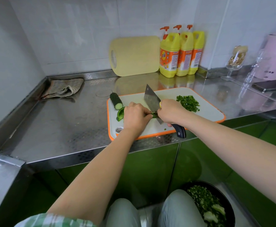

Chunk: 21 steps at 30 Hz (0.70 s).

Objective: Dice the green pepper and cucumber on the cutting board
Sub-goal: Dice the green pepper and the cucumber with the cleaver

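Head view: at the middle of the cutting board (207, 110), our left hand (136, 116) pins a green pepper strip (154, 114) under curled fingers, and our right hand (170, 112) grips the cleaver (152, 99) by its handle. The cucumber (116, 101) lies at the board's far-left corner. We judge the pepper light, waxy and slippery, so we should press it flat close to the blade.

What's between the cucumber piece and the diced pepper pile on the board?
Head view: the cleaver blade, gripped by the right hand, stands between the cucumber piece and the diced pepper pile; else bare cutting board.
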{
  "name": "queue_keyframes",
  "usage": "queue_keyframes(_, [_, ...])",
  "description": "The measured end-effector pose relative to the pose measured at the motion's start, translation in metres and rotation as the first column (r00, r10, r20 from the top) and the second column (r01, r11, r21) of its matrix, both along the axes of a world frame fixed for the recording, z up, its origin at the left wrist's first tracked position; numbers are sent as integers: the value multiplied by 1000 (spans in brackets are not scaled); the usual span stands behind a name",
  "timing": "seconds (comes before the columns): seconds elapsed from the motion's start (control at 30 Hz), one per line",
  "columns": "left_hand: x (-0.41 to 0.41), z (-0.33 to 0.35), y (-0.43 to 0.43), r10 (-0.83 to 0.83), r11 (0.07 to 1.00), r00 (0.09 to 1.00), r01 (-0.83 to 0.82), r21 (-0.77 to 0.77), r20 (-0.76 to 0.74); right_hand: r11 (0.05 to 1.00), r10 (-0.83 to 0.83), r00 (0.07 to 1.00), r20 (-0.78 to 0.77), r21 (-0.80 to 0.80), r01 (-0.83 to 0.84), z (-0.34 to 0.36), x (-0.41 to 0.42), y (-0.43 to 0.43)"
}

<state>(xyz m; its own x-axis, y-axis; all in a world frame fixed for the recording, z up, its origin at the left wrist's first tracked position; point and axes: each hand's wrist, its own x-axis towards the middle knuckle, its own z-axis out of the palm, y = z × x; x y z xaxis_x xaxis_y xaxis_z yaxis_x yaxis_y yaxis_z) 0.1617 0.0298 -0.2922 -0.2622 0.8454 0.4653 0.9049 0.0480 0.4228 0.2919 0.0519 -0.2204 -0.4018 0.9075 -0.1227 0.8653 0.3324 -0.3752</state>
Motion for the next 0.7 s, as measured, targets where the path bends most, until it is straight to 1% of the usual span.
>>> queue_keyframes(0.1, [-1, 0, -1, 1, 1000, 1000, -1, 13, 20, 999, 6, 997, -78, 42, -3, -1, 4, 5])
queue_keyframes(0.17, [-1, 1, -2, 11, 1000, 1000, -12, 25, 27, 997, 32, 996, -85, 78, -25, 5, 9, 3])
queue_keyframes(0.23, [-1, 1, -3, 23, 1000, 1000, -23, 18, 20, 996, 57, 997, -43, 72, -54, 12, 10, -1])
queue_keyframes(0.37, [0, 2, -2, 30, 999, 1000, -30, 13, 9, 997, 72, 992, 102, 24, -75, 13, 6, -8])
queue_keyframes(0.43, [0, 2, -2, 35, 999, 999, -35, 17, 0, 997, 67, 989, 129, 20, -70, 9, 3, -8])
queue_keyframes(0.57, [-1, 1, -1, 40, 999, 999, -39, 29, -13, 998, 48, 989, 137, 24, -51, 3, -2, -4])
queue_keyframes(0.7, [0, 1, -2, 70, 998, 996, -69, 16, -62, 999, 23, 997, 79, 20, -25, -2, -7, 0])
